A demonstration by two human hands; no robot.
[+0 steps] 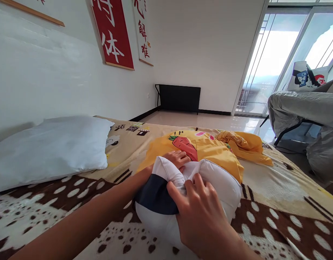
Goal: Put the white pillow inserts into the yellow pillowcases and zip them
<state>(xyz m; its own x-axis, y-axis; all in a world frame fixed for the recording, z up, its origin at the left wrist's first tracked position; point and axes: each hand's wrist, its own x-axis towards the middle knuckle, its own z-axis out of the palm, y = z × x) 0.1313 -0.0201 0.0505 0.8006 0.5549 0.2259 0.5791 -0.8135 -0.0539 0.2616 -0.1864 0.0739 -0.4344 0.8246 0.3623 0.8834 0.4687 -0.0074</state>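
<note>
Pillow (pixel 222 186), white with a dark blue band (pixel 155 195), is scrunched up at the lower middle of the head view; the right hand (pixel 203 209) comes up from the bottom right, knuckles up, fingers bent, pinching the white cloth; the left arm (pixel 93 213) reaches from the bottom left; the left hand (pixel 177 159) is palm down behind a pillow fold, near the yellow cover (pixel 216 150); its fingertips are partly hidden, so I can't tell its grip.
</note>
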